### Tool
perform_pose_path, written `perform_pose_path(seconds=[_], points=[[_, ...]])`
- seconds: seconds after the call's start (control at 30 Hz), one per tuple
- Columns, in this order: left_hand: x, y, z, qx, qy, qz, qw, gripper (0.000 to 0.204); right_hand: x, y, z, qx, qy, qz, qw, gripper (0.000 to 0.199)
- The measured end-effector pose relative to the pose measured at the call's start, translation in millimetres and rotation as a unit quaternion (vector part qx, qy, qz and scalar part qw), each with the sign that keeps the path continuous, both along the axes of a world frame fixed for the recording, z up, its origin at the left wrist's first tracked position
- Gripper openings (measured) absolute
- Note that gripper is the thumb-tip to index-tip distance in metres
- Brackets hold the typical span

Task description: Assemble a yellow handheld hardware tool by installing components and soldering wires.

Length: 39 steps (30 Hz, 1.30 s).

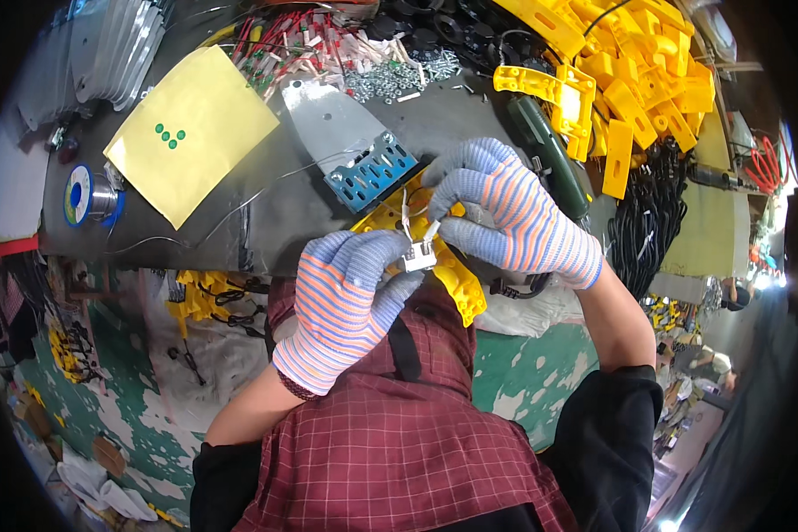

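Note:
Both of my hands wear striped knit gloves and meet above the bench edge. My left hand (350, 284) pinches a small white block with metal parts (418, 257), perhaps a switch or connector. The fingers of my right hand (514, 208) are closed on a thin white piece (432, 230) that touches the top of that block; its exact kind is too small to tell. Beneath them lies a yellow plastic housing (461, 288), partly hidden by my hands. Just beyond stands a blue slotted metal part (372, 173) joined to a grey metal plate (324, 115).
A dark green cylindrical tool (545, 155) lies right of centre. Yellow plastic housings (629, 80) and black cables (647, 213) pile up rightward. Screws (399, 78) and red-and-white wire pieces (319, 44) lie at the back. Leftward are yellow paper (195, 133) and a solder spool (84, 195).

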<state>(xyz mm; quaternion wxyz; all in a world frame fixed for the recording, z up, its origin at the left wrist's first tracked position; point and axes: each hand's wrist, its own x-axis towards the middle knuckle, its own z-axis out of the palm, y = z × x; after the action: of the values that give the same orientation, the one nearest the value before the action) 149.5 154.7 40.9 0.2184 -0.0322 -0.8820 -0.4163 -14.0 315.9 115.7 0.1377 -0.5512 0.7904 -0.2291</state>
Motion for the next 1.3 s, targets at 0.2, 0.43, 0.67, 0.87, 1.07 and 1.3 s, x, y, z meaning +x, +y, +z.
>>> perform_pose_path(seconds=[0.2,0.43,0.67,0.87,1.07,1.3], points=[[-1,0,-5,-0.001,0.032,0.003,0.999,0.038,-4,-6,12,0.059,-0.212,-0.013,0.975,0.018],[0,0,-5,-0.006,0.023,0.003,1.000,0.038,-10,-16,17,0.105,-0.359,-0.083,0.924,0.018],[2,2,-9,-0.022,0.037,0.014,0.999,0.035,-19,-21,12,0.105,-0.332,0.017,0.937,0.019],[2,3,-12,-0.017,0.051,0.015,0.998,0.038,-8,-18,12,0.097,-0.326,-0.008,0.940,0.015],[3,3,-11,-0.025,0.046,0.027,0.998,0.035,-2,-18,17,0.104,-0.138,0.044,0.984,0.016],[0,1,-12,-0.014,0.041,0.014,0.999,0.035,3,-12,12,0.069,-0.367,-0.091,0.923,0.021]])
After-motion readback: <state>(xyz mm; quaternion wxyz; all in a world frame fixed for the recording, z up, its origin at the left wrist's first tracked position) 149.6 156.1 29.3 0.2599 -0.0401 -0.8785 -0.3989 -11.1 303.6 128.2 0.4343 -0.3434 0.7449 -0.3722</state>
